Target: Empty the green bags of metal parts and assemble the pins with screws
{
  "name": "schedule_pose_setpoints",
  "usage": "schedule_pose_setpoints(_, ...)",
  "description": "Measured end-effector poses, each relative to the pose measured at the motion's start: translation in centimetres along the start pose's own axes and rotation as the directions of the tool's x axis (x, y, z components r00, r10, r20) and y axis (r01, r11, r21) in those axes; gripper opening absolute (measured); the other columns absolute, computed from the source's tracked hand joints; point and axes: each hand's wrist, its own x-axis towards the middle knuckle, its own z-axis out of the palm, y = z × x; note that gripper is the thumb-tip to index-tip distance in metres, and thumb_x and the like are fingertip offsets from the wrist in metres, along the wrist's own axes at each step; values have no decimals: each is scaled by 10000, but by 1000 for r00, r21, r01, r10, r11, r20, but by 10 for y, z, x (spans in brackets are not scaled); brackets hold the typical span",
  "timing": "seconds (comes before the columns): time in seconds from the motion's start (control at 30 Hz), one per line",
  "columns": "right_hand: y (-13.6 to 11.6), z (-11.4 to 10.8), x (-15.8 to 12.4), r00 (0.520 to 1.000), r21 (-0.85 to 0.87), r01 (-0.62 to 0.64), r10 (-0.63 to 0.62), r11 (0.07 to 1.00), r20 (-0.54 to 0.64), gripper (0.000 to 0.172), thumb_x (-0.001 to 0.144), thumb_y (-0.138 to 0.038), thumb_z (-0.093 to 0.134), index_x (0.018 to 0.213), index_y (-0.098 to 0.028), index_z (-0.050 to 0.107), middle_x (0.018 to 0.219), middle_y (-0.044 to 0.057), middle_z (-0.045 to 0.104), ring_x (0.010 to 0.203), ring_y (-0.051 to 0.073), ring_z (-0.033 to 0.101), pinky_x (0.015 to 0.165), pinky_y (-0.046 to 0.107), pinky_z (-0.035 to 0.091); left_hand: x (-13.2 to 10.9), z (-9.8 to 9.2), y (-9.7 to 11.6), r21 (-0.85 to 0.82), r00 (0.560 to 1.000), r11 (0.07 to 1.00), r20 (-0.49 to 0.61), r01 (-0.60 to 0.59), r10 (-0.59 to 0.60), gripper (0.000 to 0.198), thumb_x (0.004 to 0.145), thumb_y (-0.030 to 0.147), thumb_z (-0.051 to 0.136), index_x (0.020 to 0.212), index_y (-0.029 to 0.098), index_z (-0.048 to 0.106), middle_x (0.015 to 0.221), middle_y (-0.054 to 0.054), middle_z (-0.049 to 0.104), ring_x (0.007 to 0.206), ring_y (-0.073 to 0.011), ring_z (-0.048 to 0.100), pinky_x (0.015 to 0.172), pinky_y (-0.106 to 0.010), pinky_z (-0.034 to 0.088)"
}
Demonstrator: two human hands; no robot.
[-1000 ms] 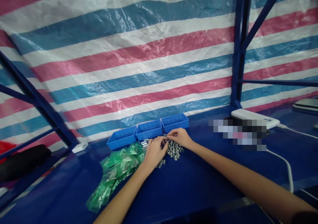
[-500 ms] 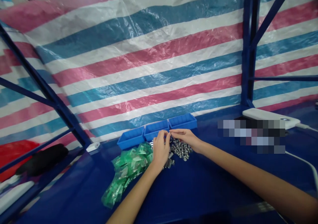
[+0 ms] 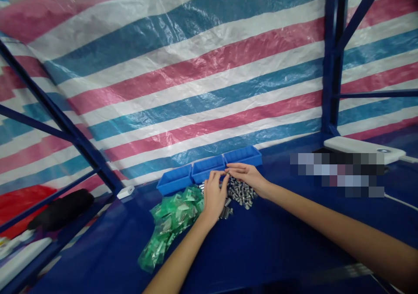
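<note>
Both my hands meet above a heap of small silvery metal pieces (image 3: pixel 242 194) on the blue tabletop. My left hand (image 3: pixel 215 196) has its fingers curled, with thumb and fingertips close together. The fingertips of my right hand (image 3: pixel 251 178) are pinched right beside the left thumb. Whatever is between the fingers is too small to make out. Larger metal cylinders (image 3: pixel 226 211) lie by my left wrist, partly covered by it. To the left spreads a pile of green-printed clear plastic packets (image 3: pixel 176 215).
Behind the hands, three blue bins stand in a row: a left bin (image 3: pixel 174 180), a middle bin (image 3: pixel 209 165) and a right bin (image 3: pixel 243 155). A small white box (image 3: pixel 126 192) sits at back left. At right lies a white device (image 3: pixel 362 148) with a cable, beside a blurred-out patch.
The view has shifted slightly. Both hands stay together over the metal pieces, and the left fingers look a little more spread. The bins and packets have not moved on the table.
</note>
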Motion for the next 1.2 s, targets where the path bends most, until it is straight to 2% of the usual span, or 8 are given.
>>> schedule_pose_setpoints(0.13,-3,3,-1,998,9,26,-25,1000,-56,372,653,-312,701,1000,-183,660,938,67,704,825,161,636,751,310,495,1,3,-3,-104,999,995,-38,-3,-1,202,875,335,449,936,205,591,951,-28,576,766,-138,558,760,-299,415)
schedule_pose_setpoints(0.23,-3,5,-2,996,27,7,-5,1000,-91,378,620,-306,724,969,-171,668,885,64,711,788,162,643,731,311,505,0,3,-2,-147,996,989,-82,9,-21,243,894,351,400,914,193,584,924,-35,559,754,-133,549,759,-290,428)
schedule_pose_setpoints(0.5,1,8,-4,997,30,-52,54,998,-51,350,602,-266,740,935,-177,680,789,37,705,728,144,643,711,301,525,-2,1,1,-123,996,992,-78,41,-51,252,906,349,353,822,190,529,868,-23,497,751,-138,519,748,-296,422)
schedule_pose_setpoints(0.7,-1,11,-4,993,-12,-69,68,998,-98,231,635,-202,695,865,-176,696,777,34,698,691,127,629,706,284,513,-1,4,-1,-131,999,991,-50,11,-18,245,909,314,344,782,189,512,852,-16,491,755,-130,512,725,-272,405)
schedule_pose_setpoints(0.9,-2,-2,6,968,-7,-65,61,998,-242,194,707,-202,615,876,-158,699,776,39,692,701,126,628,656,242,493,-3,2,7,-48,990,996,114,-80,85,198,895,308,363,833,201,518,798,7,575,746,-137,540,722,-286,379)
schedule_pose_setpoints(1.0,-4,-19,16,925,4,-60,57,998,-375,183,746,-222,574,842,-131,701,715,39,670,619,109,602,561,213,470,-6,-4,18,-8,944,973,240,-230,225,170,863,341,432,862,213,545,845,2,614,826,-160,556,785,-315,355)
schedule_pose_setpoints(1.1,-4,-38,25,886,-38,-3,-15,999,-464,198,764,-247,560,812,-113,699,598,17,624,506,80,546,489,191,441,-10,-7,27,-18,883,939,335,-344,330,198,822,395,500,905,226,563,892,-4,621,867,-172,551,819,-328,339)
schedule_pose_setpoints(1.2,-4,-53,32,881,-141,36,-98,989,-463,222,737,-321,607,744,-119,699,555,12,617,497,87,553,471,183,446,-12,-6,28,-23,842,921,398,-388,364,233,792,431,541,909,232,570,881,1,617,863,-173,545,831,-335,327)
